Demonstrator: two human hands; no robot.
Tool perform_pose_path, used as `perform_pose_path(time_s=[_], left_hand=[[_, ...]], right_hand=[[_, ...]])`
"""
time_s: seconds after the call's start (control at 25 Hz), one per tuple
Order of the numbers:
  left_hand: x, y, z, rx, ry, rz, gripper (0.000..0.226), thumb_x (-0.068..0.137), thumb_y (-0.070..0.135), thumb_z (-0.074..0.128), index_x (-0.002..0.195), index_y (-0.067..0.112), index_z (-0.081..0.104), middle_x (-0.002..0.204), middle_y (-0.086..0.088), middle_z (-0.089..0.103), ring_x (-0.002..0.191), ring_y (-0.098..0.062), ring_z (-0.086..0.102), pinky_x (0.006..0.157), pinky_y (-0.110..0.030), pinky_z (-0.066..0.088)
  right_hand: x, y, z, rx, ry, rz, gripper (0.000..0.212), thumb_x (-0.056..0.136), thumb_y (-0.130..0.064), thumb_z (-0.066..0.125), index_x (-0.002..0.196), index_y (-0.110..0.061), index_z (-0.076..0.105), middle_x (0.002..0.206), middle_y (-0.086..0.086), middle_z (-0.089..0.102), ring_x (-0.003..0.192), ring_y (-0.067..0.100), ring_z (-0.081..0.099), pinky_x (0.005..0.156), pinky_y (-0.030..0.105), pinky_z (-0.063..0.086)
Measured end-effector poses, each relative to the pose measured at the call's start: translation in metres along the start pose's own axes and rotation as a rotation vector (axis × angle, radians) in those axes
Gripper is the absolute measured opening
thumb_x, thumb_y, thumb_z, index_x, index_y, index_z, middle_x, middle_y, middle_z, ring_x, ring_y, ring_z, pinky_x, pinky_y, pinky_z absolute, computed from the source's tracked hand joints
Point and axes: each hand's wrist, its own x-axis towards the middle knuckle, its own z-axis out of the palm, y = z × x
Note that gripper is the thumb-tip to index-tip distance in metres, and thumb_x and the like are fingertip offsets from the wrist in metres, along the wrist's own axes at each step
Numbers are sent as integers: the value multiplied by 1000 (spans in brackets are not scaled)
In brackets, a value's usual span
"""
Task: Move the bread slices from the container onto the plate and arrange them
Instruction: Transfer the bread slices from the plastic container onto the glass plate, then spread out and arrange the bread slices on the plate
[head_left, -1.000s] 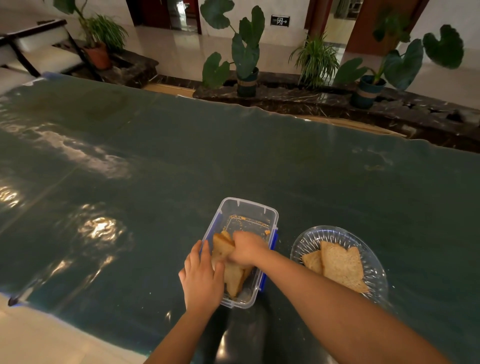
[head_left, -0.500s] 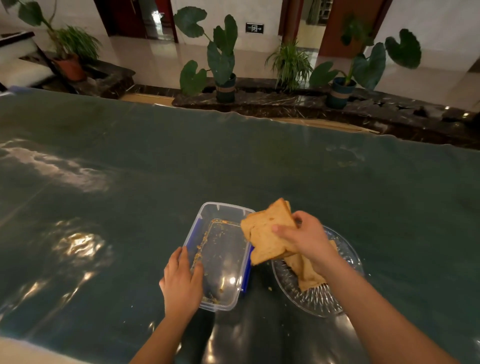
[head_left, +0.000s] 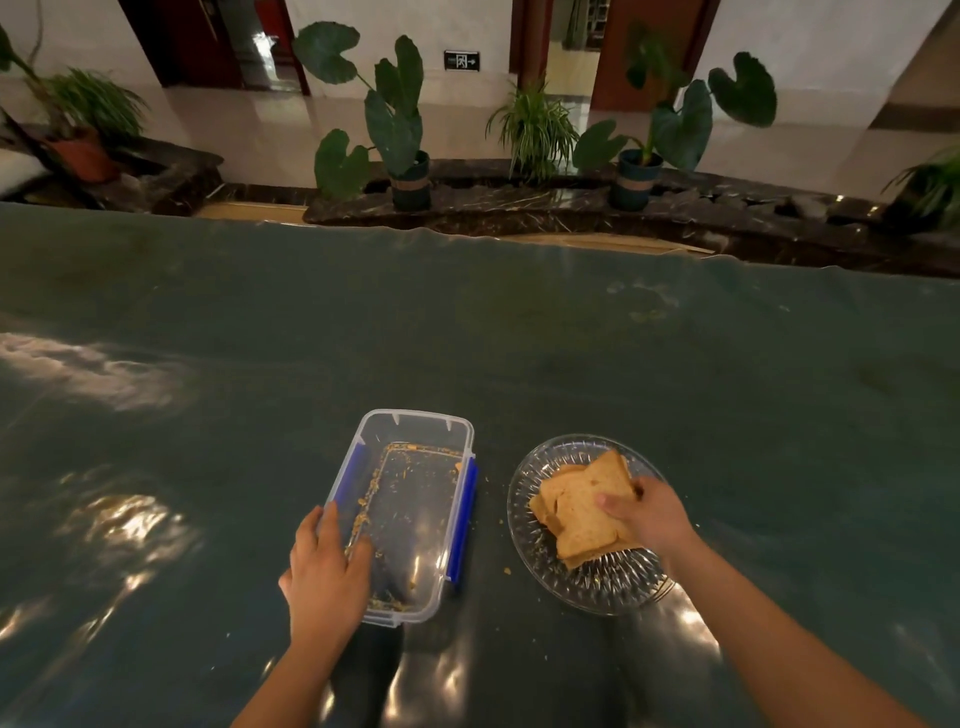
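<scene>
Resting on the bench (head_left: 519, 338), left hand (head_left: 324, 569) lies spread over one container's (head_left: 415, 431) near-left rim; only crumbs remain inside. Right hand (head_left: 649, 514) pinches the top bread slice (head_left: 587, 512), thumb above, atop a stack on one plate (head_left: 524, 499); slice count unclear. No legible writing on them.

Container (head_left: 410, 499) on bench (head_left: 675, 389), left of plate (head_left: 524, 519) w/ bread slices (head_left: 587, 506) stacked on it; potted plants (head_left: 400, 130) behind bench.
</scene>
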Motion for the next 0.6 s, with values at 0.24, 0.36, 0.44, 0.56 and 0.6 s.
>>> perform_pose_path(time_s=[0.24,0.36,0.44,0.56,0.6], left_hand=[[-12,4,-1,97,5,12,56,91,29,52,144,22,36,151,-10,33,133,-31,38,109,-57,24],[-24,10,-2,205,68,109,59,86,25,59,141,18,41,147,-13,37,132,-33,38,108,-57,26],[-32,26,1,229,61,181,58,85,25,61,140,16,44,147,-14,38,134,-33,37,109,-57,28],[-44,62,14,226,35,340,57,87,28,63,140,16,45,148,-12,40,136,-32,36,109,-54,30],[-49,75,20,207,35,417,55,87,28,63,139,17,47,147,-11,41,134,-31,38,108,-52,32]], right_hand=[[9,20,-5,-529,163,-121,39,81,-48,65,102,-16,67,101,7,67,93,27,63,80,38,53],[9,29,-9,-384,109,-118,38,82,-44,66,106,-14,67,102,6,68,88,24,65,77,38,54],[7,34,-12,-344,93,-133,39,83,-42,67,110,-13,66,103,5,69,89,23,65,78,38,54],[6,39,-15,-322,79,-164,36,84,-41,67,107,-13,66,101,4,70,88,22,65,78,38,54],[5,39,-16,-322,79,-173,34,84,-41,68,104,-14,67,100,4,70,87,22,65,77,38,54]])
